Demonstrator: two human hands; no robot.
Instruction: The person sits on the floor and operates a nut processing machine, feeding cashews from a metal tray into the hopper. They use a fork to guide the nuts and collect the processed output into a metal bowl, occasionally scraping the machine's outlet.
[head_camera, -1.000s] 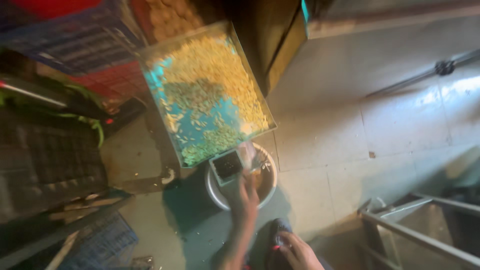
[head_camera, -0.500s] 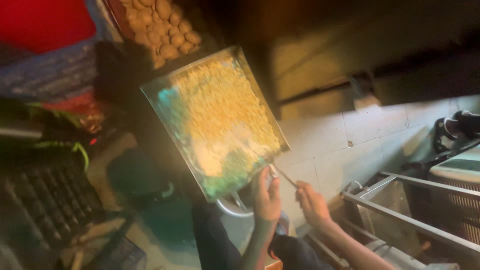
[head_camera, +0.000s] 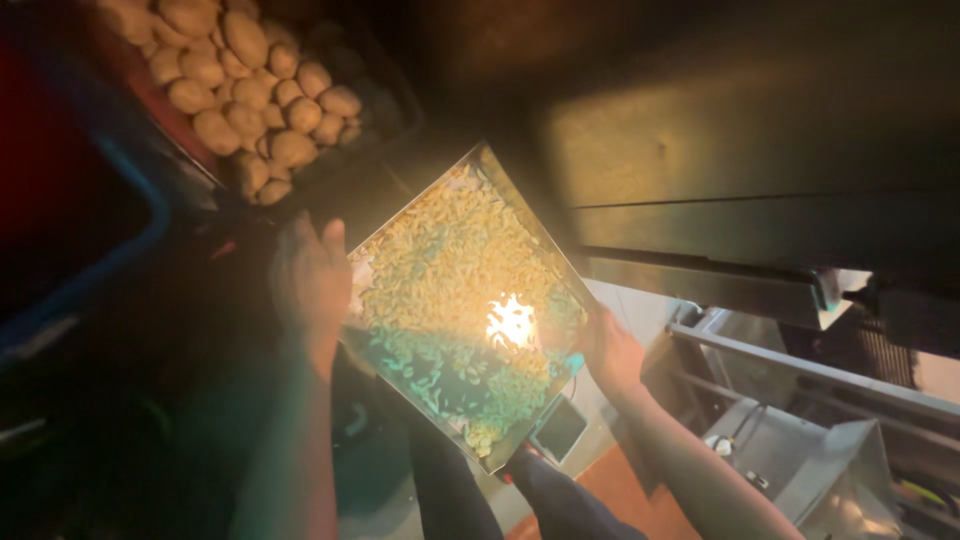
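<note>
Head view: left hand (head_camera: 312, 283) and right hand (head_camera: 607, 350), fingers curled, grip opposite edges of tilted tray (head_camera: 520, 440) of pale pieces (head_camera: 450, 270); potatoes (head_camera: 240, 90) far left.

Pale yellow, speckled heap of small pieces (head_camera: 450, 270) across a shiny metal tray (head_camera: 520, 195) with teal-green sheen at its 6 o'clock end and a white-orange glare spot near centre. Tan-beige potatoes (head_camera: 250, 90) at 11 o'clock, in a dark crate (head_camera: 385, 95). Red with a blue band at 9 o'clock: a bin (head_camera: 60, 210). Dull olive-brown cabinet (head_camera: 720, 130) at 2 o'clock. Grey steel frame (head_camera: 800, 370) at 4 o'clock. Orange-brown floor patch (head_camera: 620, 495) at 5 o'clock.
</note>
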